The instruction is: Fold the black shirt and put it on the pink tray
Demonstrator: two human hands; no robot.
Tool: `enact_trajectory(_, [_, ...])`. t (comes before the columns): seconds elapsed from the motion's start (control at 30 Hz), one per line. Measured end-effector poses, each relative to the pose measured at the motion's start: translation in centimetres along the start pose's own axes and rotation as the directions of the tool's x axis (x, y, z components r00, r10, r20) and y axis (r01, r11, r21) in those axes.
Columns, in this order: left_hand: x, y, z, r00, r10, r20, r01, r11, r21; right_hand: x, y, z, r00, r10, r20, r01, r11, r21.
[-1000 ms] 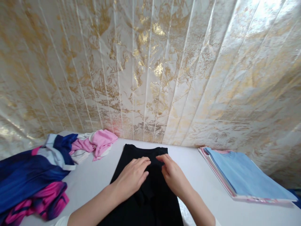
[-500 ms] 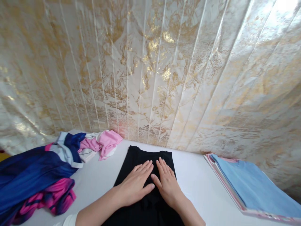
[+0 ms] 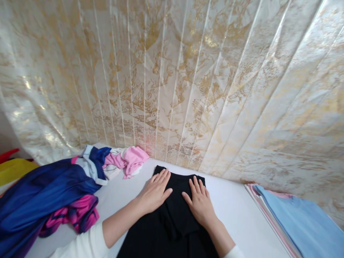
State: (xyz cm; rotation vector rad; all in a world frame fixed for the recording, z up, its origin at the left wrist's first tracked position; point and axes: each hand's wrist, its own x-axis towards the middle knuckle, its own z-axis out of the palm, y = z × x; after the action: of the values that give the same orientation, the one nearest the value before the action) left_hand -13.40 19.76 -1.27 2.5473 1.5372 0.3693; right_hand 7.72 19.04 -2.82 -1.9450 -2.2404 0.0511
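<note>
A black garment point(image 3: 180, 204) with a waistband at its far end, apparently trousers, lies on the white surface in front of me. My left hand point(image 3: 154, 191) rests flat on its upper left side, fingers stretched toward the waistband. On the upper right side lies my right hand point(image 3: 200, 202), palm down with the fingers a little apart. Neither hand grips the cloth. Loose folds show in the fabric below and between the hands. The near end of the garment runs out of view at the bottom.
A loose heap with a dark blue garment point(image 3: 51, 190), a magenta patterned cloth point(image 3: 77, 215) and a pink cloth point(image 3: 134, 159) lies at the left. At the right is a stack of folded clothes topped by a light blue one point(image 3: 309, 222). A gold-patterned curtain point(image 3: 172, 82) hangs behind.
My hands have moved apart, the left toward the waistband's left corner, the right toward the right edge. The view has shifted slightly left.
</note>
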Motion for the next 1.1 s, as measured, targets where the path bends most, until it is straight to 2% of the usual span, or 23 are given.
enact_trajectory(0.1, [0.2,-0.7,0.6,0.997,-0.061,-0.040,0.063,0.997,0.035,-0.1,0.1,0.1,1.000,-0.002,-0.031,0.002,1.000,0.006])
enact_trajectory(0.27, [0.2,-0.6,1.1,0.996,-0.060,-0.071,0.063,0.997,0.047,0.1,0.2,0.6,0.999,-0.002,-0.054,0.001,1.000,-0.008])
enact_trajectory(0.37, [0.1,-0.3,0.6,0.994,-0.062,-0.087,0.066,0.997,0.044,0.0,-0.1,0.1,1.000,0.010,-0.029,-0.010,1.000,-0.015])
enact_trajectory(0.47, [-1.0,0.1,-0.5,0.993,-0.049,-0.105,0.053,0.998,0.037,-1.0,-0.3,-0.8,0.999,0.034,0.004,-0.034,0.999,0.020])
enact_trajectory(0.57, [-3.8,1.1,-1.6,0.995,-0.009,-0.097,0.012,0.999,0.033,-3.3,-0.5,-1.6,0.998,-0.058,-0.039,0.061,0.996,0.063])
enact_trajectory(0.67, [-7.0,2.9,-1.9,0.998,0.054,-0.040,-0.054,0.999,0.003,-6.0,-1.1,-1.7,0.982,-0.175,-0.078,0.180,0.982,0.062])
enact_trajectory(0.8, [-9.2,4.8,-1.9,0.987,0.140,0.073,-0.134,0.988,-0.077,-8.2,-2.4,-1.4,0.970,-0.244,0.006,0.243,0.969,0.038])
enact_trajectory(0.87, [-10.1,5.2,-2.4,0.988,0.142,0.060,-0.136,0.986,-0.099,-9.0,-2.5,-1.6,0.969,-0.249,0.014,0.248,0.968,0.043])
enact_trajectory(0.93, [-11.8,5.2,-3.1,0.991,0.137,0.006,-0.135,0.985,-0.110,-10.4,-1.8,-2.3,0.963,-0.260,-0.066,0.263,0.963,0.050])
enact_trajectory(1.03, [-16.6,4.3,-3.3,0.989,0.139,-0.042,-0.143,0.981,-0.130,-14.4,-0.2,-3.5,0.916,-0.365,-0.169,0.380,0.922,0.070])
enact_trajectory(1.1, [-20.8,3.6,-2.2,0.982,0.189,-0.028,-0.191,0.968,-0.163,-18.5,0.5,-4.3,0.872,-0.476,-0.113,0.487,0.867,0.107])
